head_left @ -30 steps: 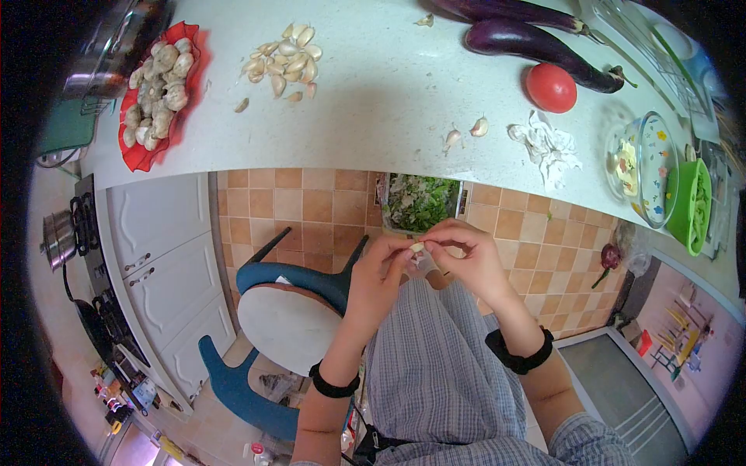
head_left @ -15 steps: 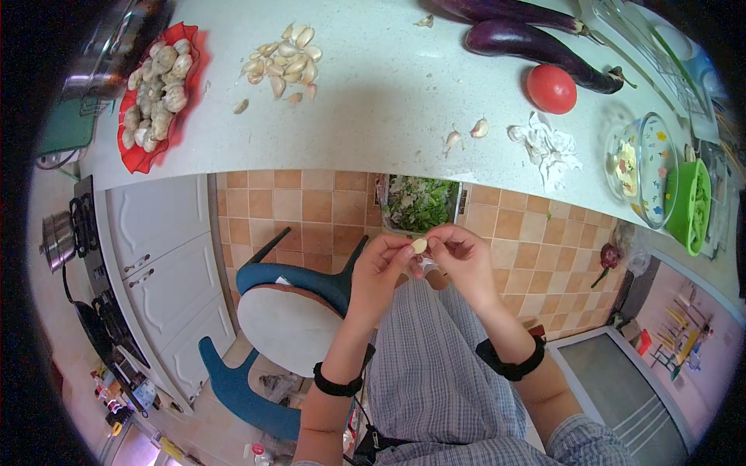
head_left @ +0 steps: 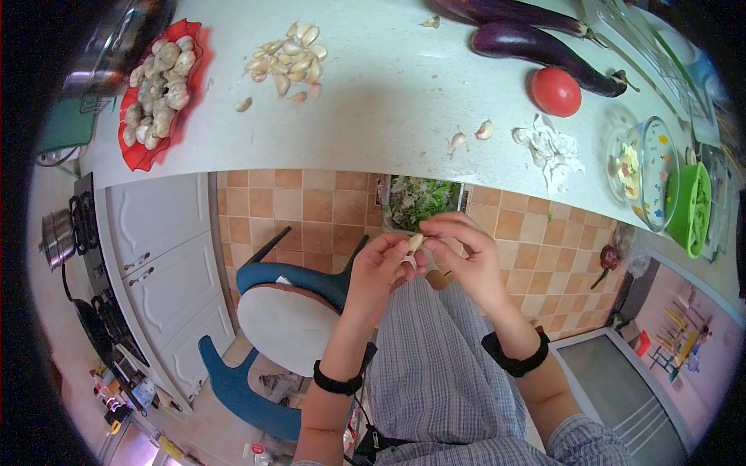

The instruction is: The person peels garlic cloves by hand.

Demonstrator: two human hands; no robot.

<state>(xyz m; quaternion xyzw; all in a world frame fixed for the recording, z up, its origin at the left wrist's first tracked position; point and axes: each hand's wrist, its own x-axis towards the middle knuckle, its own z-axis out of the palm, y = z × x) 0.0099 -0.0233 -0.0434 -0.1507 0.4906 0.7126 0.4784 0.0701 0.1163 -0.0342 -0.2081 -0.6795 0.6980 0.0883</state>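
Observation:
A pale garlic clove is between my hands, in front of the counter edge. My left hand pinches it from the left with thumb and fingers. My right hand has its fingertips closed on the clove's other side. Below them in the bin lie green leaves and pale scraps. On the counter sit a heap of loose garlic cloves and two single cloves, one of them this garlic clove. A red dish at the left holds several whole garlic bulbs.
At the counter's right are eggplants, a tomato, a crumpled tissue, a glass bowl with pale pieces inside and a green container. A blue-framed stool stands to my left.
My right hand has lifted slightly and turned its fingers over the clove. The clove is now tilted more upright between my fingertips.

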